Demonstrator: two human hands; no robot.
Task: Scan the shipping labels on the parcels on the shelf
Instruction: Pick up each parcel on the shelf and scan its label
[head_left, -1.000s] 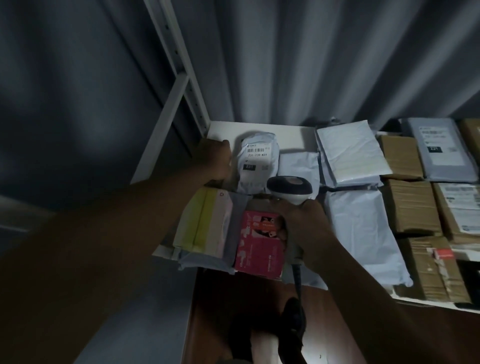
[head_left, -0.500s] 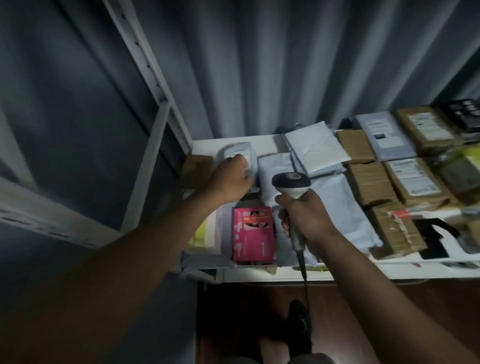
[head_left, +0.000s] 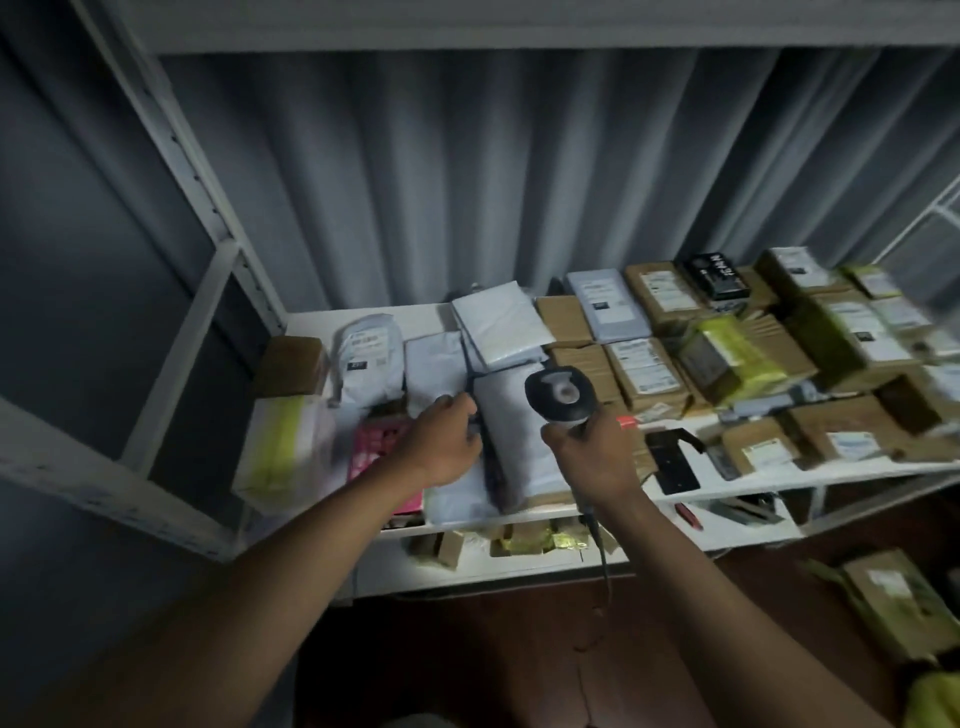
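My right hand (head_left: 589, 457) grips the handle of a dark corded barcode scanner (head_left: 558, 393), its head raised above a white poly mailer (head_left: 511, 431) near the shelf's front. My left hand (head_left: 444, 441) lies on the edge of a flat white mailer (head_left: 434, 371), fingers curled at the gap between the two mailers. A small white parcel with its label facing up (head_left: 370, 356) stands at the back left, apart from both hands. A pink box (head_left: 370, 441) is partly hidden under my left forearm.
The white shelf (head_left: 769, 480) holds several brown cardboard parcels (head_left: 647, 374) with labels, a yellow-green wrapped parcel (head_left: 732, 358) and a black item (head_left: 672, 460) to the right. A white-and-yellow package (head_left: 283, 441) sits at the left. A lower shelf (head_left: 498, 564) holds more parcels. Grey metal uprights (head_left: 182, 166) frame the left.
My left hand left the small labelled parcel at the back left and moved right onto the flat white mailer. The view has swung up and right, showing more of the shelf.
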